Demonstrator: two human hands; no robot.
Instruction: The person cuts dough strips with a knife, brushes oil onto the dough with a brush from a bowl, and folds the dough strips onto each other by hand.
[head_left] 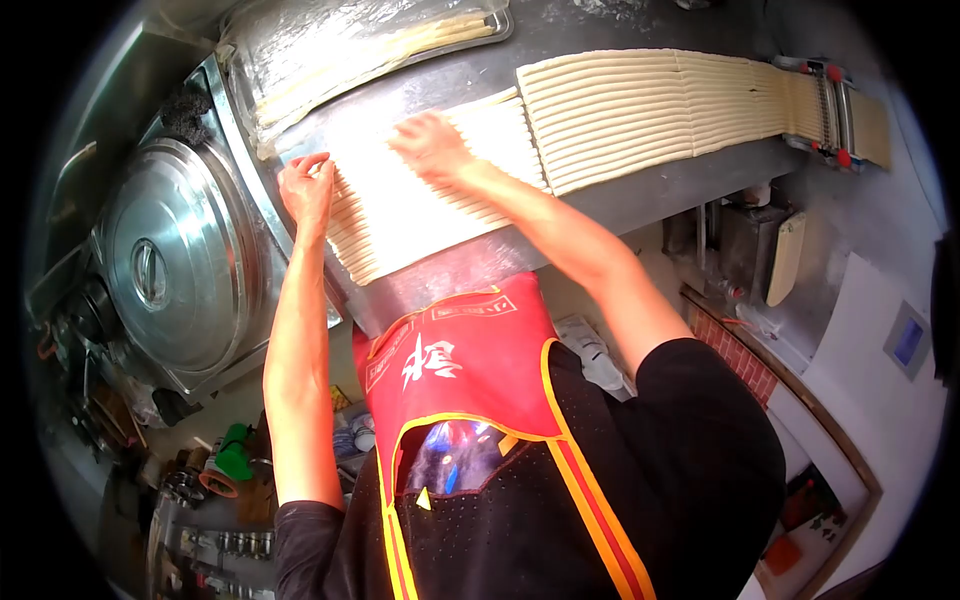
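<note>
My left hand (307, 192) is at the left end of a bright sheet of dough strips (430, 215), its thumb and fingers pinched together. Glare washes out whatever is between them. Over the far part of the same strips is my right hand (432, 148), with bent fingers that are blurred and partly lost in the light. To the right lies a longer row of pale dough strips (620, 120), side by side on the metal table (640, 195).
A plastic-covered tray (400, 70) with dough stands behind my hands. On my left is a large round metal lid (165, 265). A roller cutter with red knobs (835, 112) sits at the right end of the dough row. My red apron (460, 350) touches the front edge.
</note>
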